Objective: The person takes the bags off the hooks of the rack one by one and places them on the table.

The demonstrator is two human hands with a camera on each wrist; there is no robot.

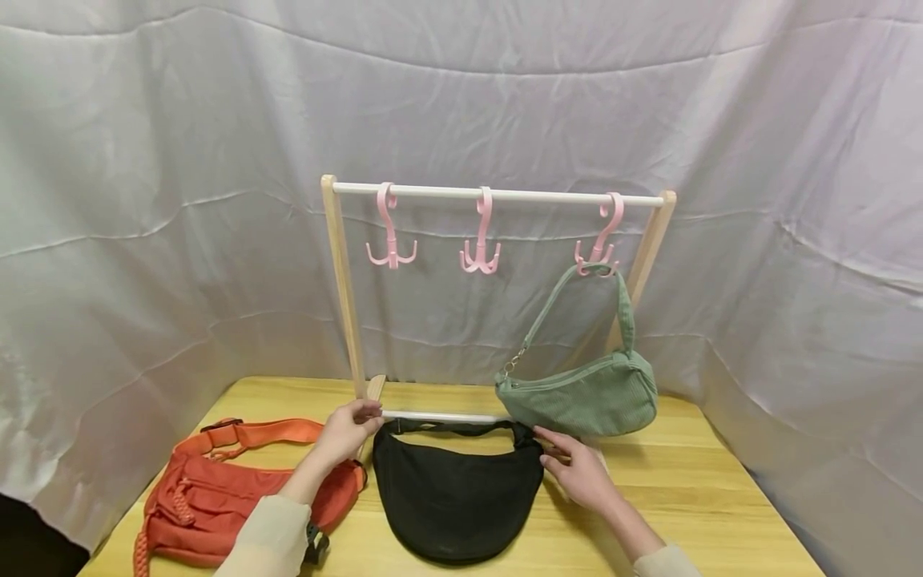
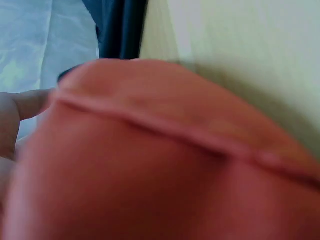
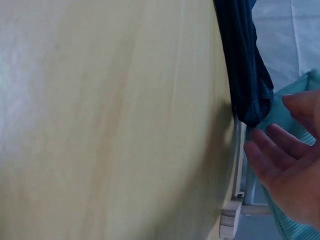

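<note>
A black bag lies on the wooden table, its strap across the top. At its upper left corner is my left hand, fingers bent loosely beside the strap end; whether they touch it is unclear. My right hand is at the upper right corner, fingers extended; in the right wrist view the hand has spread fingers close to the dark fabric. An orange-red bag lies under my left forearm and fills much of the left wrist view as red fabric.
Behind stands a rack with a white bar and wooden posts. Pink hooks hang from it. A green bag hangs by its strap from the right hook, just above my right hand. Grey curtains surround the table.
</note>
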